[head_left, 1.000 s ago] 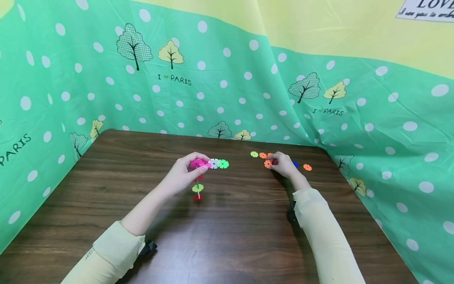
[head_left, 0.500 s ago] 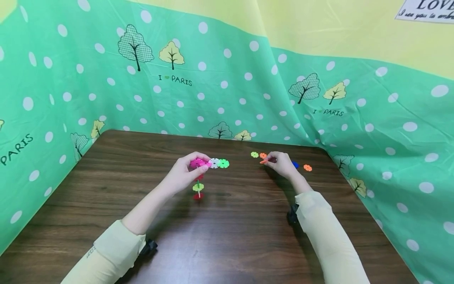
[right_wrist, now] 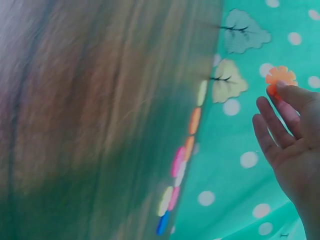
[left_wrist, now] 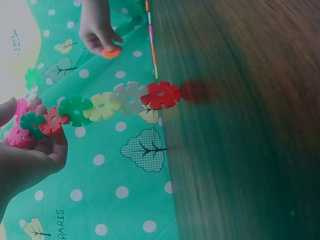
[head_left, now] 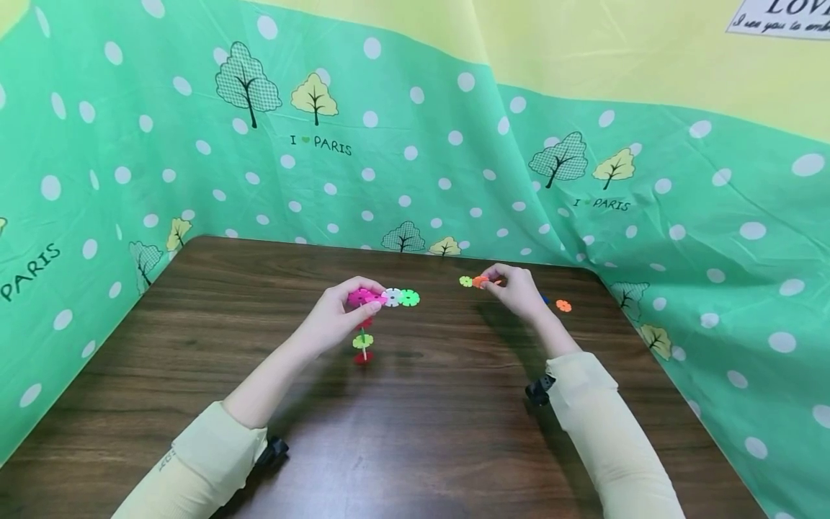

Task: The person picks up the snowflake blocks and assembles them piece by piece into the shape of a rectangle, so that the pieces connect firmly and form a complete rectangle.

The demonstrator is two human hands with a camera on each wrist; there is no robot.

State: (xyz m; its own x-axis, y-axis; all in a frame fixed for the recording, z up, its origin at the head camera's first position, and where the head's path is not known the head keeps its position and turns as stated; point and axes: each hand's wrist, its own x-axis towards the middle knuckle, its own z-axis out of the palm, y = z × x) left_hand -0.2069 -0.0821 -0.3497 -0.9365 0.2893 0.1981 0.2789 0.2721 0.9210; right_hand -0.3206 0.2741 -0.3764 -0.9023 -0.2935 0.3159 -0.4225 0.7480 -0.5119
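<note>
My left hand holds up a structure of linked, notched plastic flower discs by its pink discs. A white disc and a bright green disc stick out rightward. Below the fingers hangs a chain, which the left wrist view shows with a green disc, a yellow disc and a red disc at its end. Between thumb and forefinger, my right hand pinches a single orange flower disc, raised above the table.
Loose discs lie on the dark wooden table near its back right: a yellow-green disc, a mostly hidden blue disc and an orange disc. The right wrist view shows several more, pink one included. A green dotted cloth hangs behind.
My right hand has picked an orange disc off the table, tilted it and lifted it slightly up. My left hand and its chain stay nearly still.
</note>
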